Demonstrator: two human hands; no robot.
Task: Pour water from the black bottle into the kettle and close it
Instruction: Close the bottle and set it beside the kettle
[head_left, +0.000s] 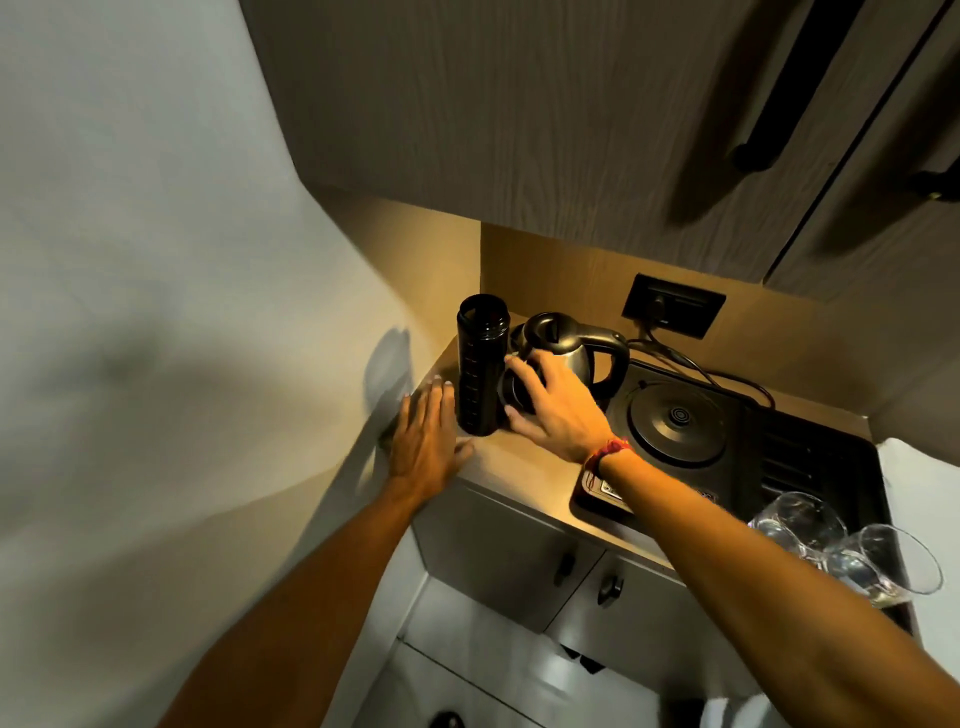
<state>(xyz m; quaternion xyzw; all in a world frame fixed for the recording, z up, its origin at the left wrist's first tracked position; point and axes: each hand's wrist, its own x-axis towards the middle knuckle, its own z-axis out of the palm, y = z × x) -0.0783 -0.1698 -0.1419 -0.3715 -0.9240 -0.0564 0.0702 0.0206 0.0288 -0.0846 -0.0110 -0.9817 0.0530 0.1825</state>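
The black bottle (482, 364) stands upright with its mouth uncovered at the counter's left end. Just right of it is the steel kettle (569, 349) with a black handle; its black lid looks tipped up. My right hand (558, 408) lies between bottle and kettle, its fingers curled around a round black cap (511, 397) low against the bottle; the hand hides the kettle's lower front. My left hand (426, 436) hovers flat just left of the bottle's base, fingers spread, holding nothing and not touching the bottle.
A black tray (810, 462) to the right carries the round kettle base (675, 421), its cord running to a wall socket (672, 306). Two glasses (852, 551) lie at the tray's near right corner. Upper cabinets (519, 130) hang low overhead, and a wall closes the left side.
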